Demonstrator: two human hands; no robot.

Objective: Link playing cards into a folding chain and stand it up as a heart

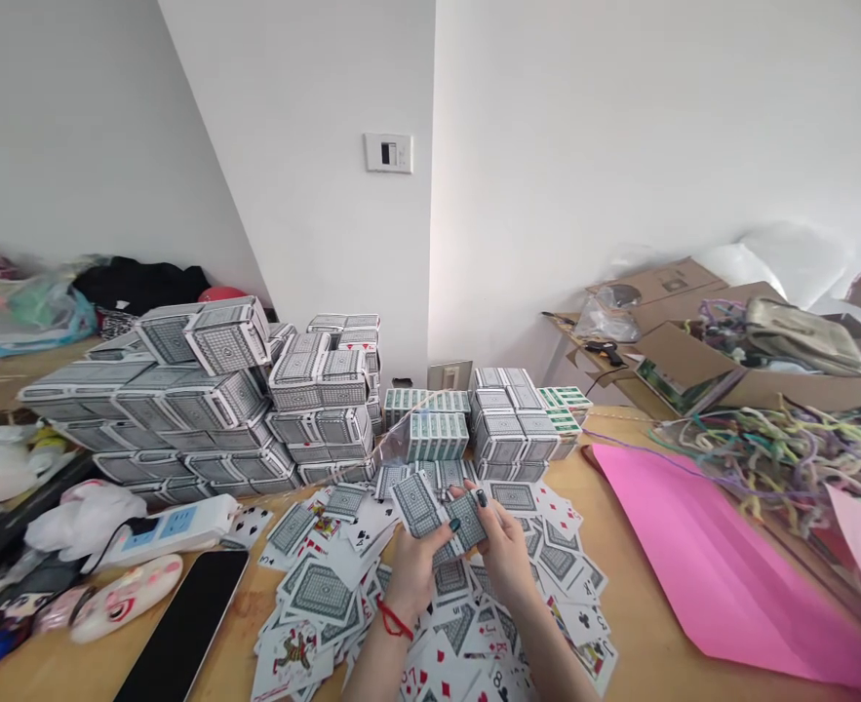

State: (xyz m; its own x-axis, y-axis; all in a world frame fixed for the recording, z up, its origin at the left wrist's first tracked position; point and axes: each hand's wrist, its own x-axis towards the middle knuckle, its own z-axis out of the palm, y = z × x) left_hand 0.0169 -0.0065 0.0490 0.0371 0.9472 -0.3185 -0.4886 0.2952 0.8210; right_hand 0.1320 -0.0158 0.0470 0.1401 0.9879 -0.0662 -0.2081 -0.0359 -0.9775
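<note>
My left hand (419,561), with a red string around its wrist, grips patterned grey-backed playing cards (414,503) held up over the table. Close against it, my right hand (501,531) has its fingers closed on more of the cards (466,517), and the two groups meet between my hands. Below lies a loose heap of playing cards (320,590), some face up and some face down, spreading to both sides of my forearms. A joker card (293,658) shows at the heap's near left.
Wrapped card blocks (211,400) are stacked behind on the left, with another stack (516,426) and green-white boxes (436,434) at centre. A phone (185,624) and power strip (174,531) lie left. Right are pink paper (693,575), tangled cords (788,468) and a carton (737,375).
</note>
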